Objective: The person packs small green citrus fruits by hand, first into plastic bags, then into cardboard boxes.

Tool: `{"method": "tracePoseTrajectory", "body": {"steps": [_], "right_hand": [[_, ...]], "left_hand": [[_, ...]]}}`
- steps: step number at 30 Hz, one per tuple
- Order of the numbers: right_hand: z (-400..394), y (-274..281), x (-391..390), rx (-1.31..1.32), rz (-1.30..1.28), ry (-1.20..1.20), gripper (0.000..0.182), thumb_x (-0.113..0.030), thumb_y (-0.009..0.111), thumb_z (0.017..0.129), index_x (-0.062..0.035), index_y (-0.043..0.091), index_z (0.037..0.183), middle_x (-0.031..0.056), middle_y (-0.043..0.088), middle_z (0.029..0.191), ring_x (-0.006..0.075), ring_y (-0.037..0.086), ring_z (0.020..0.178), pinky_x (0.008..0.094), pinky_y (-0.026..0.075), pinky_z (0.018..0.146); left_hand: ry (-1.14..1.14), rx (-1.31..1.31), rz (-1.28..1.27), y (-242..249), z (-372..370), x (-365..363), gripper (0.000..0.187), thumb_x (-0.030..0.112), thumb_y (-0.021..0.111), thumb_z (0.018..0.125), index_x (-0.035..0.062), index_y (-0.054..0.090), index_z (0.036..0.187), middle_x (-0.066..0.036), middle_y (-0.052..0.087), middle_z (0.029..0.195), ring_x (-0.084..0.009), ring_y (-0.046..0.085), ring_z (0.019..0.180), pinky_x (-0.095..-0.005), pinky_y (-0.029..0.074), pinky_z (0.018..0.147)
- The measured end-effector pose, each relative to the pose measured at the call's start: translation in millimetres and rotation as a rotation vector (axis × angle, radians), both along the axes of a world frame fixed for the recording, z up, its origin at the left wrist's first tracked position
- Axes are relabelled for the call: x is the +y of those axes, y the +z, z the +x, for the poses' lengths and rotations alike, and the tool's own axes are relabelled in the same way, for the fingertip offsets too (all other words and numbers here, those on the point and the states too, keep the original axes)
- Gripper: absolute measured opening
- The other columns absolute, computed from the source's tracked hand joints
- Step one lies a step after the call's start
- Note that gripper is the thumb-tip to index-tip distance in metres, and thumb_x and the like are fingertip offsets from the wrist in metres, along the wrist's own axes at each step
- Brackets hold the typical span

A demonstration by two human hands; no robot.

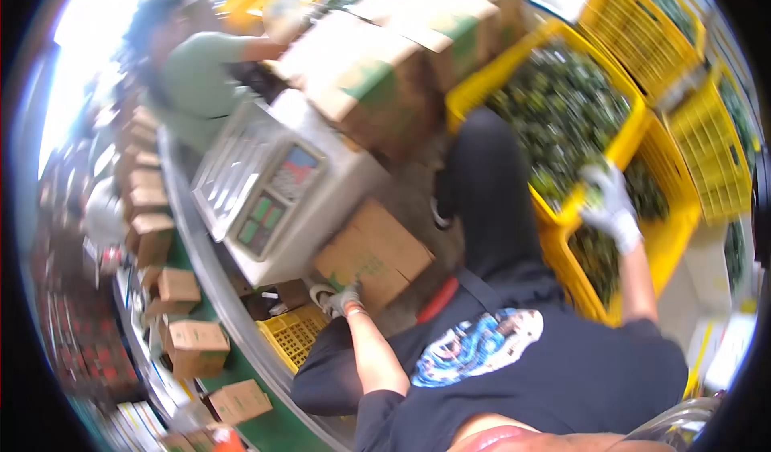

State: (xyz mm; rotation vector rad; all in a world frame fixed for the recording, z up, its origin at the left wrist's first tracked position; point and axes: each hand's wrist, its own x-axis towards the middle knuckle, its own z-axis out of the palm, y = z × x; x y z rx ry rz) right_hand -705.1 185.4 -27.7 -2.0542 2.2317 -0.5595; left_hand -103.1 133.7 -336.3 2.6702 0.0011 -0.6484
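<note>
My left hand (345, 299), in a pale glove, is closed beside the lower edge of a brown cardboard box (373, 255). Its fingers meet a pale ring-shaped thing (320, 293), whose kind I cannot make out. My right hand (612, 204), also gloved, is over the rim between two yellow crates. Its fingers are bent around a light green piece of produce (593, 188), blurred. The upper yellow crate (468, 92) is full of small dark green produce (562, 102); the lower yellow crate (671, 227) holds more of it, partly covered by my arm.
A scale (277, 191) stands on a white stand before me. Cardboard cartons (361, 74) are stacked beyond it. A person (197, 82) works at the far left. Small boxes (199, 347) sit along a green conveyor (277, 424). More yellow crates (642, 30) are stacked at right.
</note>
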Motion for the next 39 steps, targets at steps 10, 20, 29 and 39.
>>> {"method": "tracePoseTrajectory", "body": {"steps": [10,20,29,39], "right_hand": [[158.9,42.1,-84.5,-0.733,-0.031,0.479,0.041,-0.017,0.069,0.072,-0.0027,0.059,0.109,0.0159,0.059,0.106,0.0295,0.058,0.103,0.0355,0.046,0.089],[372.3,-228.2,-144.8,-0.296,0.846,0.126,0.097,-0.028,0.069,0.071,-0.0108,0.007,0.144,0.0211,0.02,0.147,0.035,0.032,0.132,0.0429,0.035,0.103],[338.3,-135.3,-137.6,-0.906,0.413,0.14,0.085,-0.046,0.073,0.068,-0.0038,0.035,0.132,0.0232,0.045,0.128,0.0348,0.046,0.119,0.039,0.037,0.1],[324.9,-116.6,-176.0,-1.106,0.538,0.334,0.081,-0.046,0.077,0.067,-0.0001,0.042,0.124,0.0183,0.055,0.118,0.0275,0.053,0.111,0.0362,0.043,0.093]], "left_hand": [[-0.38,0.071,0.314,61.3,-6.4,-6.1,0.087,0.041,0.086,0.053,0.0008,0.052,0.122,-0.014,0.052,0.129,-0.0222,0.049,0.12,-0.0309,0.039,0.098],[-0.369,0.06,0.278,46.8,-7.4,15.1,0.077,0.045,0.079,0.06,0.0004,0.056,0.119,-0.018,0.054,0.126,-0.0238,0.051,0.119,-0.0289,0.041,0.096],[-0.336,0.491,-1.016,105.3,10.6,26.7,0.041,-0.005,0.074,0.058,0.0069,0.064,0.096,-0.005,0.065,0.085,-0.0175,0.06,0.072,-0.0323,0.049,0.067],[-0.412,0.305,-1.333,156.7,-38.6,39.1,0.029,0.014,0.065,0.083,0.0013,0.06,0.109,-0.005,0.062,0.105,-0.0172,0.057,0.098,-0.0315,0.044,0.09]]}}
